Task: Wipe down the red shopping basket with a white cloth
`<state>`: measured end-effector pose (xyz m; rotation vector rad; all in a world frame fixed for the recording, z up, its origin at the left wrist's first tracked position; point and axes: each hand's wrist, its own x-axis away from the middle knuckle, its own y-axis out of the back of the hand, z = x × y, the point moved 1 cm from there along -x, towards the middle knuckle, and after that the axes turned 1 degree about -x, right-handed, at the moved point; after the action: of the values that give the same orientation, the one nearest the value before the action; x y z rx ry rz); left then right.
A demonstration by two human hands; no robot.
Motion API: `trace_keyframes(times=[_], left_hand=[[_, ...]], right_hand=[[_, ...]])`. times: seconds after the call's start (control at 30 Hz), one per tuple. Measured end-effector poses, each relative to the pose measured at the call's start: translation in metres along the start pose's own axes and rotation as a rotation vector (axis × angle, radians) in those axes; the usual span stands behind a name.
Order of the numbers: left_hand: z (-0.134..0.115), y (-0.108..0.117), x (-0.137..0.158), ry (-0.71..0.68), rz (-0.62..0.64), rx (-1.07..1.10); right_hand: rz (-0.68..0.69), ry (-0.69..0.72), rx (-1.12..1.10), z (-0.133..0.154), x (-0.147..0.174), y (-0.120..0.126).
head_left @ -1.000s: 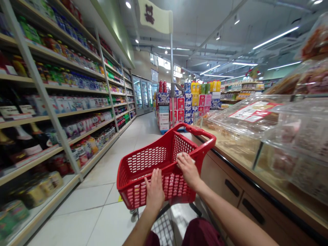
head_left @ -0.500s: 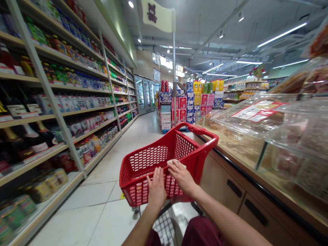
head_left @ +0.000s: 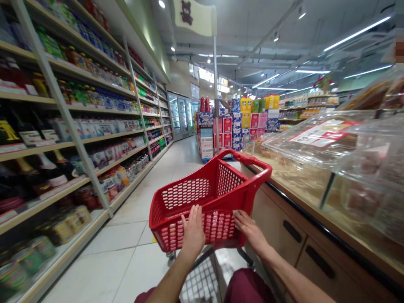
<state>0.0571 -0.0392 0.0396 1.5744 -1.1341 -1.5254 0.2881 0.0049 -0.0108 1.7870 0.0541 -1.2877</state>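
Observation:
A red plastic shopping cart (head_left: 251, 197) with perforated walls stands side-on before me, its handle to the right. My left hand (head_left: 193, 230) lies flat against the near wall, fingers stretched up to the rim and thumb apart. On the same wall, close to the handle end, my right hand (head_left: 250, 229) presses a small white cloth (head_left: 235, 213). Most of that cloth is hidden under the fingers. Below the basket, the dark frame and casters partly show.
Shelves (head_left: 115, 136) of bottles and cans line the left side. A wooden counter (head_left: 284, 244) with clear plastic-covered food runs along the right. Beyond the cart are stacked drink cartons (head_left: 227, 131) and a pole with a bear flag (head_left: 198, 17). Pale floor tiles (head_left: 126, 240) lie between.
My right hand has slid right and down along the cart's near wall, from the rim toward the handle end, with the cloth. My left hand stays in place.

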Motion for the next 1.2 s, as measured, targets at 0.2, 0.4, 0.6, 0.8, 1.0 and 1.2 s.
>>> trace_keyframes(times=[0.2, 0.4, 0.6, 0.8, 1.0, 1.2], left_hand=[[-0.001, 0.004, -0.003, 0.028, 0.013, 0.033], [0.001, 0.009, -0.006, 0.035, 0.066, 0.069], [0.004, 0.010, -0.007, 0.058, 0.085, 0.102], [0.010, 0.016, -0.005, 0.045, 0.150, 0.123], [0.023, 0.020, -0.009, 0.089, 0.180, 0.162], [0.035, 0.027, -0.013, 0.143, 0.189, 0.185]], right_hand=[[-0.150, -0.109, 0.025, -0.015, -0.033, 0.012], [-0.035, -0.019, -0.030, 0.004, -0.004, -0.002], [-0.062, -0.007, -0.055, 0.031, -0.034, -0.009], [0.017, 0.113, -0.135, 0.059, -0.027, -0.027], [-0.029, 0.117, -0.110, 0.067, -0.069, -0.027], [0.083, 0.301, -0.161, 0.084, -0.055, -0.044]])
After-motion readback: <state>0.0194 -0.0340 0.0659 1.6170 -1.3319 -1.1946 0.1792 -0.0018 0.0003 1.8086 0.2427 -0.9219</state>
